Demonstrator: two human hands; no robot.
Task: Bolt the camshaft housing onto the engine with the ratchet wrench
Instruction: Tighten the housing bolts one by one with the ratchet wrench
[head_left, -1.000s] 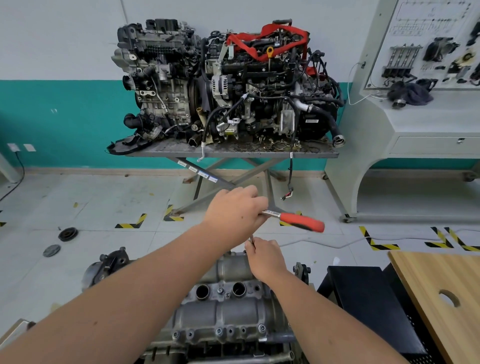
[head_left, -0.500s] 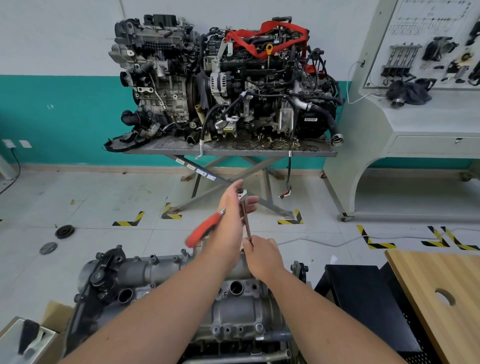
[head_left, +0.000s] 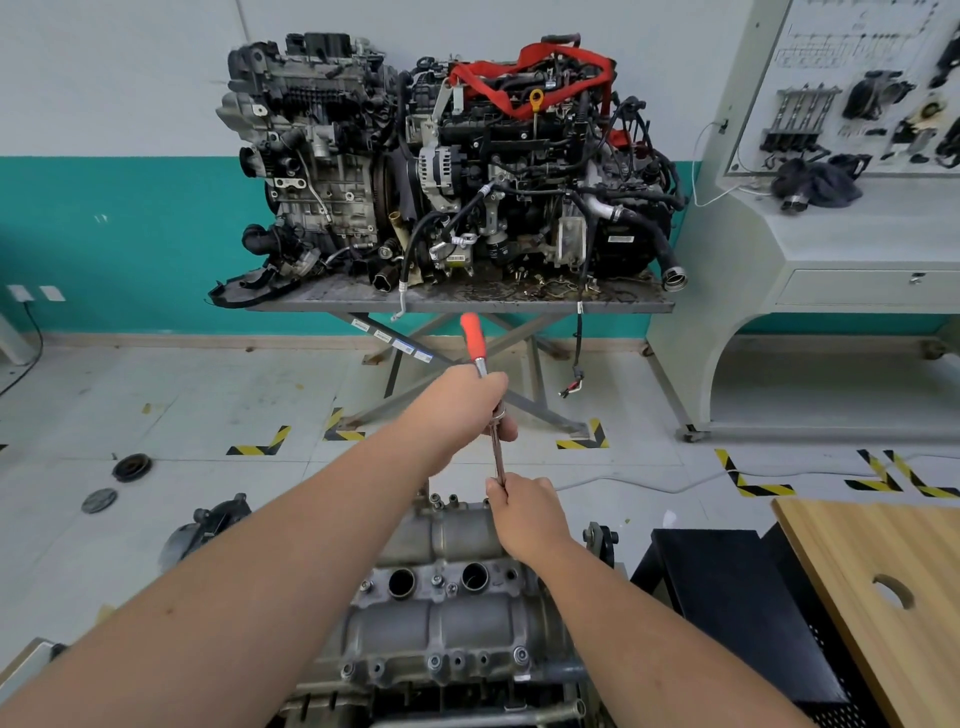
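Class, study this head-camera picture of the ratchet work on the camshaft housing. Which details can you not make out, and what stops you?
- Socket and bolt, head view: hidden behind the right hand gripping the extension bar.
- Ratchet wrench head: covered by the left hand.
- Camshaft housing: near end cut off by the bottom edge, left side behind the forearm.
- Wall panel labels: too small to read.

I have both arms stretched forward; my left hand is curled into a grip, my right hand pinches lower down.
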